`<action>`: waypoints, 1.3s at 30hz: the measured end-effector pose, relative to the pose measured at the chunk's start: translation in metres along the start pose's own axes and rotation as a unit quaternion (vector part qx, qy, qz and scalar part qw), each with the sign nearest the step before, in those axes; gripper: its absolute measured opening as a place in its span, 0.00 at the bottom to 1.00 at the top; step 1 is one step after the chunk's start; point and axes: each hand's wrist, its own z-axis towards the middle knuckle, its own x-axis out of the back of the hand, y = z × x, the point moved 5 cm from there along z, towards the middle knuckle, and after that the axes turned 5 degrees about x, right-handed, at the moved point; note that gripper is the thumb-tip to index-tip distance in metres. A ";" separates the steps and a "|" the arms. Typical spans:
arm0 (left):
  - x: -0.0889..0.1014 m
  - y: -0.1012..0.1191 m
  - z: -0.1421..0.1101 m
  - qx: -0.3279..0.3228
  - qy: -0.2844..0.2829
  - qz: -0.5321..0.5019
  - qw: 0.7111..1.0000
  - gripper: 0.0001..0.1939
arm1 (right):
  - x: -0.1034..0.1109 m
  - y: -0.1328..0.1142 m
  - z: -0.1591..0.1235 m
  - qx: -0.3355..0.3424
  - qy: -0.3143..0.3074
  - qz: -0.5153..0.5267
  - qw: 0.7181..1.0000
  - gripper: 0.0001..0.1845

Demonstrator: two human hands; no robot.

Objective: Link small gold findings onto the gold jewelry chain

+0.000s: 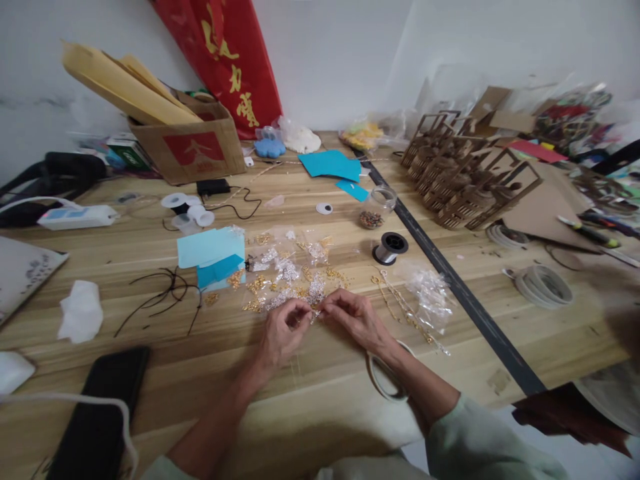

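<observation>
Fingertip pinch: left hand and right hand grasp one small shiny piece.
Held just nearside of the silvery pile, presumably keeping parts within reach.

Bare left hand and bare right hand pinching tiny silvery piece, small gold and silver findings just beyond, black spool of silvery wire, pale wooden table

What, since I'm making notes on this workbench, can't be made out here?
All in the head view:
- Small piece between left hand and right hand: too small, partly covered by both.
- Black phone: lower end cut off by the bottom edge.
- Brown bag: lower contents hidden by its front.
</observation>
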 end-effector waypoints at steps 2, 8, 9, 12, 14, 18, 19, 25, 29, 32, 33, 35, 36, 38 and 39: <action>0.000 -0.003 0.000 0.018 0.002 -0.005 1.000 0.04 | 0.001 -0.001 0.000 0.004 0.001 -0.016 1.000 0.10; -0.003 -0.007 0.001 0.019 0.001 -0.011 1.000 0.05 | 0.000 -0.007 -0.001 0.019 -0.014 -0.052 0.998 0.10; -0.002 -0.006 0.001 0.015 0.003 -0.010 1.000 0.04 | 0.000 -0.007 -0.001 0.019 -0.015 -0.056 0.998 0.10; -0.002 -0.004 0.001 -0.003 0.002 0.001 1.000 0.03 | 0.000 -0.008 -0.001 0.016 -0.020 -0.062 0.998 0.11; -0.002 -0.002 0.001 -0.017 -0.003 0.013 1.000 0.03 | 0.000 -0.008 -0.001 0.015 -0.022 -0.062 0.998 0.11; -0.001 0.000 0.001 -0.038 -0.002 0.016 0.999 0.03 | 0.000 -0.006 -0.001 0.016 -0.020 -0.054 0.998 0.12; -0.001 0.000 0.001 -0.041 -0.004 0.013 0.999 0.03 | 0.000 -0.006 -0.001 0.016 -0.019 -0.051 0.998 0.12; -0.001 -0.001 0.001 -0.021 -0.026 0.010 0.999 0.03 | 0.001 -0.006 -0.001 0.016 -0.013 -0.047 0.999 0.09; -0.002 0.001 0.000 -0.016 -0.039 -0.010 0.999 0.02 | 0.001 -0.008 -0.001 0.016 -0.015 -0.056 0.998 0.10; -0.002 0.001 -0.001 -0.017 -0.033 -0.012 0.999 0.04 | 0.000 -0.009 -0.001 0.012 -0.016 -0.066 0.998 0.11; -0.002 0.001 -0.001 -0.018 -0.030 -0.012 0.999 0.05 | 0.000 -0.009 -0.001 0.011 -0.016 -0.068 0.997 0.11; -0.002 0.001 -0.001 -0.026 -0.026 -0.004 0.999 0.06 | 0.000 -0.009 -0.001 0.010 -0.017 -0.074 0.997 0.11; -0.002 0.002 -0.001 -0.035 -0.023 0.004 0.999 0.06 | 0.000 -0.009 -0.001 0.011 -0.018 -0.078 0.997 0.11; -0.001 0.004 -0.002 -0.058 -0.021 0.030 0.998 0.04 | -0.001 -0.008 -0.001 0.013 -0.021 -0.082 0.996 0.11; -0.001 0.006 -0.002 -0.073 -0.022 0.041 0.996 0.04 | -0.001 -0.008 -0.002 0.016 -0.023 -0.082 0.996 0.11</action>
